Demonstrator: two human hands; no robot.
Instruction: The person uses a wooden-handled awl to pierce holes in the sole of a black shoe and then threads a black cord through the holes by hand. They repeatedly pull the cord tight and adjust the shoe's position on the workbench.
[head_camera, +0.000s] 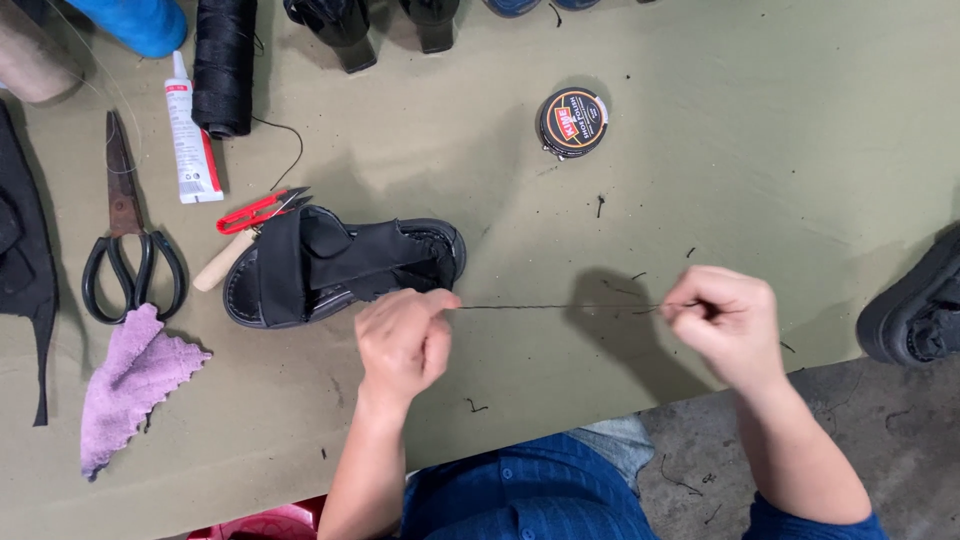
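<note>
My left hand (403, 338) pinches one end of a thin black thread (560, 307), just in front of a black sandal (340, 265) lying on the olive table (760, 150). My right hand (728, 322) pinches the other end. Between the two hands the thread is stretched taut and level. The sandal has wide black straps, and its toe end points right.
Left of the sandal lie red thread snips (262, 209), a wooden-handled tool (224, 261), black scissors (128, 240), a purple cloth (133, 380), a glue tube (188, 135) and a black thread spool (224, 65). A round polish tin (573, 121) sits farther back. Another black shoe (915, 305) is at the right edge.
</note>
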